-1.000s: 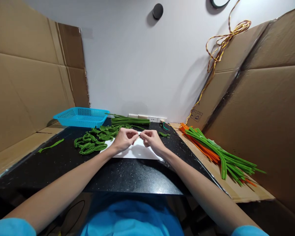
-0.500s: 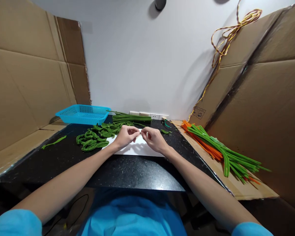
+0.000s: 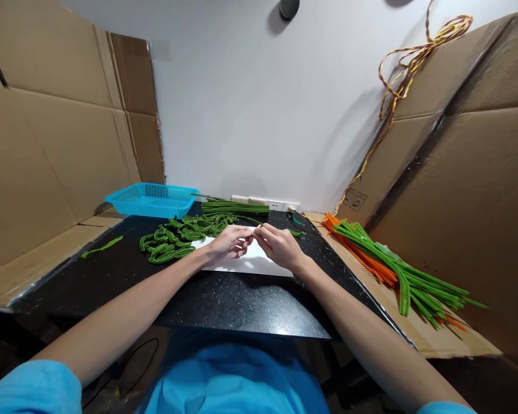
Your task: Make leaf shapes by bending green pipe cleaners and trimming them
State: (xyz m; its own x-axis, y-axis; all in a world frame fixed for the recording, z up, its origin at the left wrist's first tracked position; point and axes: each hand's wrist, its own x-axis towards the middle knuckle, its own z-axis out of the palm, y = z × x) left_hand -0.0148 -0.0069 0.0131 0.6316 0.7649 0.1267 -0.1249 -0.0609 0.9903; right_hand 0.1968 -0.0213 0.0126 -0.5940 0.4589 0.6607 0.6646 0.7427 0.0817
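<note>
My left hand (image 3: pixel 233 240) and my right hand (image 3: pixel 280 244) meet fingertip to fingertip above a white sheet (image 3: pixel 242 264). Both are closed in a pinch. Whatever they pinch between them is too small and too covered by the fingers to make out. Left of my left hand lies a heap of dark green pipe cleaners bent into loops (image 3: pixel 168 251). Behind the hands rests a bundle of straight dark green pipe cleaners (image 3: pixel 235 209). A short bent green piece (image 3: pixel 296 233) is just beyond my right hand.
A blue perforated basket (image 3: pixel 153 201) stands at the back left. Bright green pipe cleaners (image 3: pixel 397 267) and orange ones (image 3: pixel 373 265) lie on cardboard at the right. A green strip (image 3: pixel 103 247) is on the black tabletop (image 3: pixel 242 305). Cardboard walls flank both sides; a power strip (image 3: pixel 259 201) runs along the wall.
Both hands have shifted slightly right in the picture, as has the whole scene. The left hand's lower fingers have loosened a little, and the fingertips of both hands are still together.
</note>
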